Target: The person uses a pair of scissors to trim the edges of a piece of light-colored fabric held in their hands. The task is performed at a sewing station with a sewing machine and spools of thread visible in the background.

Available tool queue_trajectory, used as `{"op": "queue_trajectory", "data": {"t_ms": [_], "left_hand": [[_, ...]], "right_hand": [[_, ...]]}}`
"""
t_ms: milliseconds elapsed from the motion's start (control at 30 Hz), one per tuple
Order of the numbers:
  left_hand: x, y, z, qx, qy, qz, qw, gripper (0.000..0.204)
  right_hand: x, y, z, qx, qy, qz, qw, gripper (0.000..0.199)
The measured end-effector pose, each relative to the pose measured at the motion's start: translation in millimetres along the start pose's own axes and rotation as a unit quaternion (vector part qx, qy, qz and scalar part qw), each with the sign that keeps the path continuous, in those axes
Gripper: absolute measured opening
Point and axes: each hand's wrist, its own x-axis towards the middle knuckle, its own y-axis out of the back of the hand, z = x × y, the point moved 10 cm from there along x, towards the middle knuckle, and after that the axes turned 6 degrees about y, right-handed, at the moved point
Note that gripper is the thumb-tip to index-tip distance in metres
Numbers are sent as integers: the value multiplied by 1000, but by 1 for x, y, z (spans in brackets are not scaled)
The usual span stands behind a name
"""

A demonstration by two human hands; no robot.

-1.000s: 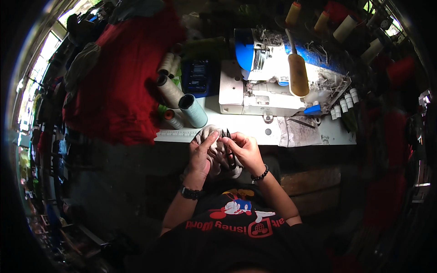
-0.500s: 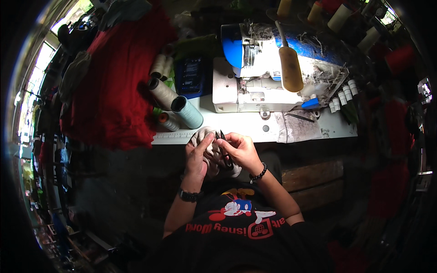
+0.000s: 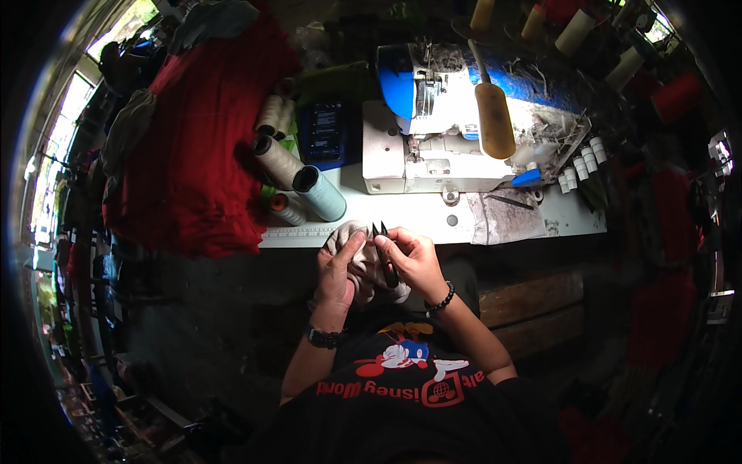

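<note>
A bunched, light grey-beige cloth (image 3: 360, 272) hangs just off the table's front edge. My left hand (image 3: 334, 277) is closed on it, the thumb pressed on top of the folds. Black thread snips (image 3: 389, 272) sit in my right hand (image 3: 416, 263), their pointed blades facing away from me and slightly parted at the tips. The snips are beside the right edge of the cloth; whether a blade touches it I cannot tell. Part of the cloth lies behind the snips and my fingers.
A white and blue sewing machine (image 3: 440, 166) stands under a yellow lamp (image 3: 495, 124) on the white table (image 3: 410, 209). Left of it are thread cones (image 3: 321, 193), a phone (image 3: 323, 127) and a large red fabric pile (image 3: 193, 162). A wooden box (image 3: 533, 309) lies below at right.
The snips have turned a little more upright and their tips stand a bit farther from my left thumb. My left hand still grips the cloth.
</note>
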Motion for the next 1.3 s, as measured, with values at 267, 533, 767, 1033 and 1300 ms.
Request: {"op": "queue_trajectory", "data": {"t_ms": [267,533,767,1033,1300], "left_hand": [[1,1,2,2,-1,-11,1000,15],[2,8,1,26,-4,3,1000,15],[1,4,-4,8,30,-39,999,15],[-5,-17,2,-3,39,-103,994,12],[0,-3,0,24,-20,-38,999,13]], "right_hand": [[-3,-9,4,12,-57,-25,998,16],[-1,-9,11,23,-49,-34,998,16],[-4,-13,1,60,-20,17,998,16],[-5,-12,22,138,-79,-14,987,20],[-4,-13,18,154,-50,-37,986,21]]}}
